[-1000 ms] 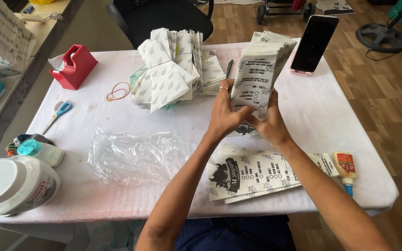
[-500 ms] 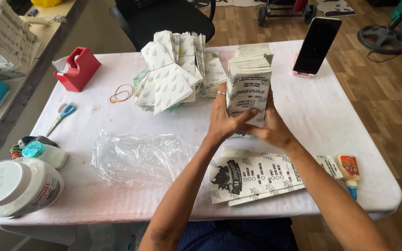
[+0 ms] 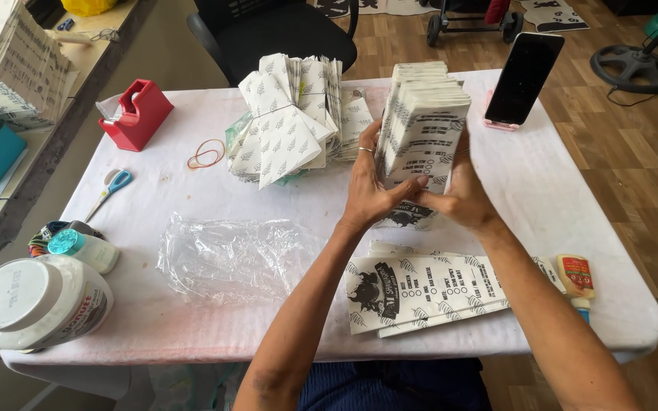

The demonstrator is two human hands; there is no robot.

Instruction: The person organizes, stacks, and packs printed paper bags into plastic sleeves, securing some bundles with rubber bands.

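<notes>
A thick stack of white printed paper bags [image 3: 423, 125] stands on end on the white table [image 3: 192, 198]. My left hand [image 3: 368, 190] grips its left side, a ring on one finger. My right hand [image 3: 458, 194] presses its right side and lower front. Both thumbs lie across the face of the stack. A few flat printed bags [image 3: 420, 289] lie on the table just below my forearms. A bundle of folded bags [image 3: 291, 122] bound with a band sits to the left of the stack.
Crumpled clear plastic [image 3: 230, 255] lies front centre. A red tape dispenser [image 3: 137, 113], rubber bands [image 3: 206, 154], blue-handled scissors [image 3: 112, 186], a white jar [image 3: 36, 301] and a glue bottle [image 3: 576, 278] lie around. A phone [image 3: 523, 76] leans at the back right. A black chair [image 3: 283, 30] stands behind.
The stack has gone from tilted and loose to squared up and upright between both hands. The hands have closed in on its sides.
</notes>
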